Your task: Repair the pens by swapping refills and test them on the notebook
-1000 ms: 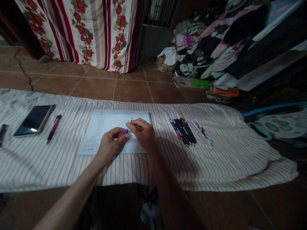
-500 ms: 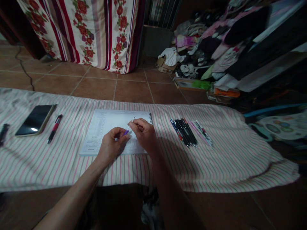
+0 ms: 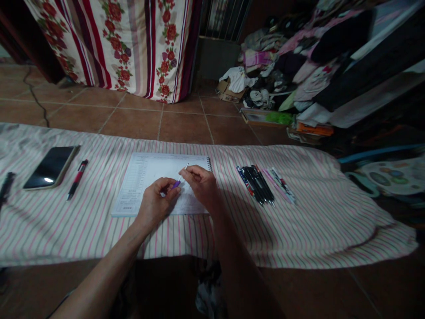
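View from above of two bare forearms reaching onto a long striped cloth (image 3: 299, 221), pink and white, that covers a low surface. Both hands meet over a spiral notebook (image 3: 149, 170), which lies open near the middle of the cloth, closer to its far edge, with its wire binding on the right side.

The left hand (image 3: 156, 201) is curled, thumb and fingertips pinched shut on the purple lower end of a slim pen (image 3: 179, 177). The right hand (image 3: 202, 186) is closed too, its thumb and forefinger gripping the pale upper stem of the same pen. The pen is tilted, its white tip pointing up and to the right, just above the notebook page (whether the purple end touches the paper cannot be told).

Toward the left end of the cloth lies a dark phone (image 3: 49, 167), screen up, with a red and black pen (image 3: 77, 178) just beside it on its right. A dark object (image 3: 6, 188), too dim to identify, sits at the left edge. To the right of the notebook, a row of pens (image 3: 257, 184) lies side by side, well apart from the hands.

Beyond the far edge is a brown tiled floor (image 3: 186, 124), a hanging floral fabric (image 3: 133, 44) with stripes and red flowers, and at the right a heap of clothes (image 3: 292, 57).
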Demonstrator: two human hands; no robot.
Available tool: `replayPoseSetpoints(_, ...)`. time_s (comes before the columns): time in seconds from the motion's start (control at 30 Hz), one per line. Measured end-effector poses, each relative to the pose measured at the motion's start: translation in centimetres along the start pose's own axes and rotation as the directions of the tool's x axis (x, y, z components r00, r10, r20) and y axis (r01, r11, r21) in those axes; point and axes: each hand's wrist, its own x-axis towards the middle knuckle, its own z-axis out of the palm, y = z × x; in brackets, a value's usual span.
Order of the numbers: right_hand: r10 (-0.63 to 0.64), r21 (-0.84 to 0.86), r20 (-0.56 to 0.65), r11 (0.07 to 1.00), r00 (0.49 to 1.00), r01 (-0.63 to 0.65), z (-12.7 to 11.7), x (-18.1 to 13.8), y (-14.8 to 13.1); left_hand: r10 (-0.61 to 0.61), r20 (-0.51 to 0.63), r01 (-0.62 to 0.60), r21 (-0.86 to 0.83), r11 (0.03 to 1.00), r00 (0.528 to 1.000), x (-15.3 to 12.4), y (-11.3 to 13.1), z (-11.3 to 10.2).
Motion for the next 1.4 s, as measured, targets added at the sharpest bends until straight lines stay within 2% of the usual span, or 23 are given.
replayPoseSetpoints(0.13,0.003,0.028,0.033,1.0,0.999,-0.004,0.4,0.0,0.2,0.007,-0.001,-0.007,-0.001,1.0,1.0,0.0,-0.2,-0.1)
replayPoseSetpoints(0.4,0.032,0.051,0.015,0.998,0.999,-0.032,0.2,0.3,-0.6,0.008,0.001,-0.008,-0.018,1.0,1.0,0.1,0.4,-0.2)
replayPoseSetpoints(0.67,0.027,0.05,0.052,0.998,0.998,-0.03,1.2,0.3,-1.0,-0.06,-0.017,0.057,-0.126,0.99,0.998,-0.1,0.3,-0.5)
replayPoseSetpoints(0.87,0.062,0.16,0.085,0.984,0.995,-0.075,1.2,0.3,-1.1,-0.122,0.026,0.125,-0.181,0.975,0.992,-0.2,0.7,-0.8)
replayPoseSetpoints(1.07,0.097,0.223,0.121,0.967,0.988,-0.123,1.3,0.3,-0.8,-0.137,0.039,0.142,-0.18,0.973,0.99,-0.1,0.8,-0.7)
replayPoseSetpoints(1.4,0.092,0.144,0.087,0.984,0.992,-0.104,0.6,0.4,-1.0,-0.118,0.017,0.119,-0.215,0.969,0.993,-0.1,1.0,-0.9)
